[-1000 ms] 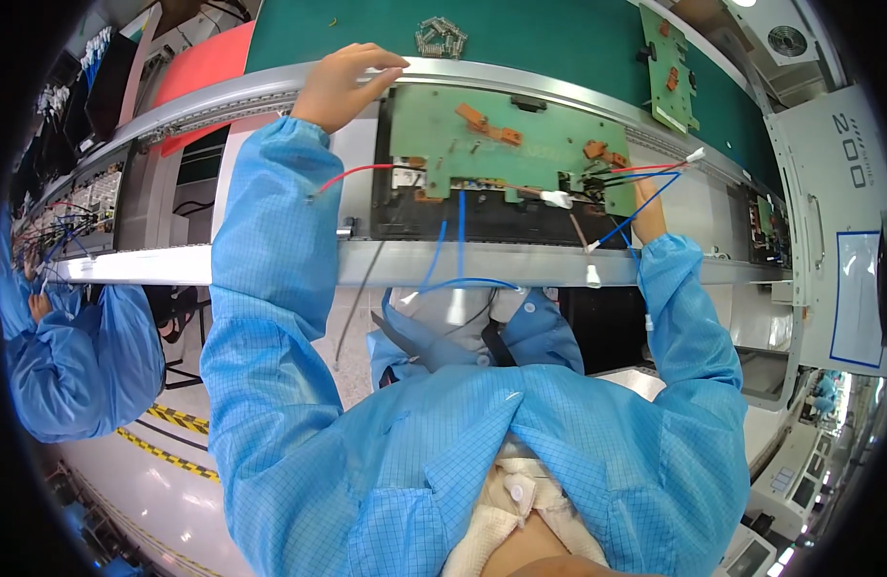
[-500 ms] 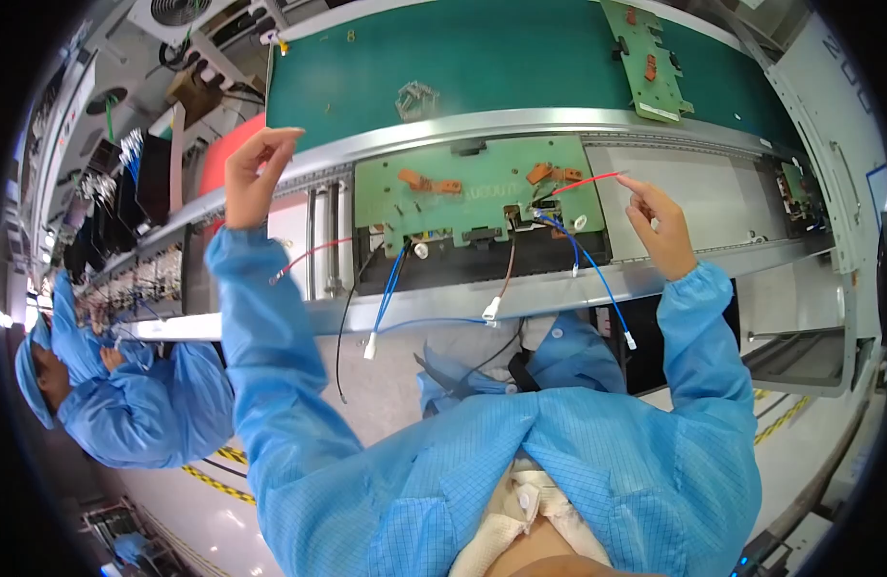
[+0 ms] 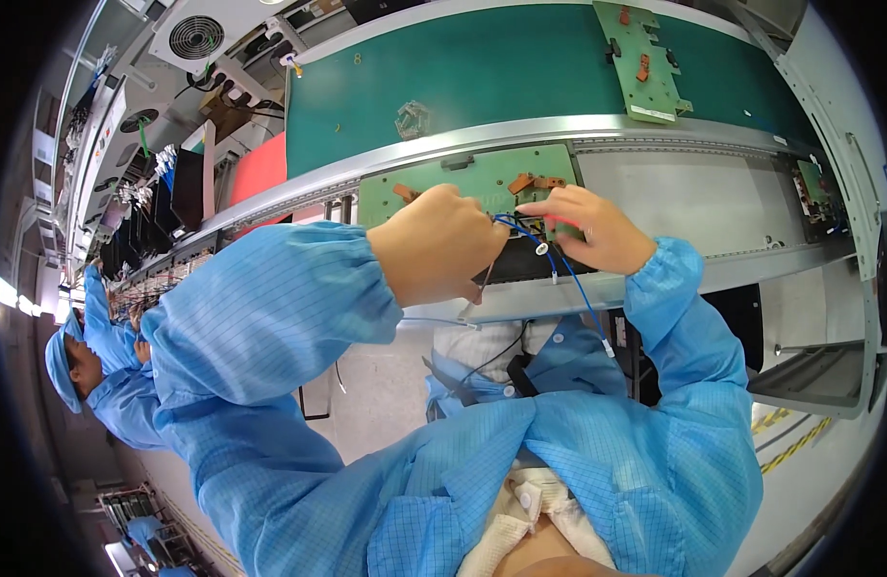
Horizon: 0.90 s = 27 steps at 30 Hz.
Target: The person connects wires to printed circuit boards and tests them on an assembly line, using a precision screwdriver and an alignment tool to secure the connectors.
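Observation:
Over the middle of a green fixture plate [image 3: 496, 171] with orange-brown clips [image 3: 537, 183], my left hand [image 3: 438, 240] is closed, its fingertips by the wires at the plate's near edge. What it grips is hidden. My right hand [image 3: 597, 231] is beside it, index finger reaching left, thumb and fingers closed around a red wire [image 3: 564, 222]. Two blue wires hang forward between the hands; the longer blue wire [image 3: 583, 296] ends in a white connector [image 3: 609, 348]. A brown wire [image 3: 486, 279] hangs just below my left hand. My left forearm covers the left wires.
The plate rests on a metal-railed conveyor [image 3: 655, 252]. Another green fixture plate [image 3: 645, 72] lies on the green mat [image 3: 501, 72] beyond, with a small heap of clear pieces [image 3: 412, 120]. A circuit board [image 3: 816, 192] is at the right. At far left, a blue-clothed person [image 3: 102, 361] works.
My left hand has swung right and down from the air at left to the plate's middle, closing. My right hand has moved left, bringing the red wire's free end in toward the plate.

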{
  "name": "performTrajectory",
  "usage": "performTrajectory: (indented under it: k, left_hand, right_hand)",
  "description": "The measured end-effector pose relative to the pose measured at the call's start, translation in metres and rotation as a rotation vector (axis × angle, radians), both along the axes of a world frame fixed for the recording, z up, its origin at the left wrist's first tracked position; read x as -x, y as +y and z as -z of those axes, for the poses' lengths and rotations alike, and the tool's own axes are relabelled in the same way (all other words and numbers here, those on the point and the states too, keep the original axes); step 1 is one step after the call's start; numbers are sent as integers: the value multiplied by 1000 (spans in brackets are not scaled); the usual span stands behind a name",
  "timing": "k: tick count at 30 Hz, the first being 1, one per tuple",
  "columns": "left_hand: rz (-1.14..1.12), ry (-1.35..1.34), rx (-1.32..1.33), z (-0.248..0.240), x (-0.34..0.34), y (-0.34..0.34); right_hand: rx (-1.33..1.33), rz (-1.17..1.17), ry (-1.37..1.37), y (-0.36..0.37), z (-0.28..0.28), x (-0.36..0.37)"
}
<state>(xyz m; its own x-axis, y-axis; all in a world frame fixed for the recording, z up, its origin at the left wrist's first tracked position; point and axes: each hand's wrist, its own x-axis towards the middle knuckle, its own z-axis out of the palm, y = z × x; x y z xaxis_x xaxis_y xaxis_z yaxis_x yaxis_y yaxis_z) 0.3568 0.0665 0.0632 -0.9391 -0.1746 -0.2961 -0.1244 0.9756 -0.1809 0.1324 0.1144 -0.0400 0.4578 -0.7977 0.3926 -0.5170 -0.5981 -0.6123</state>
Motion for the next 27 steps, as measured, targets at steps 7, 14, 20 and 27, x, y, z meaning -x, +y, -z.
performTrajectory:
  k: [7,14,20,27]
  left_hand:
    - [-188,-51,223,7,4,-9]
    - [-91,-133,95,9,5,-21]
    - [-101,-262,-84,2,6,-13]
    - [-95,-34,-169,4,10,-10]
  right_hand:
    - [233,186,264,13,6,-14]
    - [0,272,101,7,16,-29]
    - [-12,321,110,27,9,-29]
    - [15,480,-102,48,22,-43]
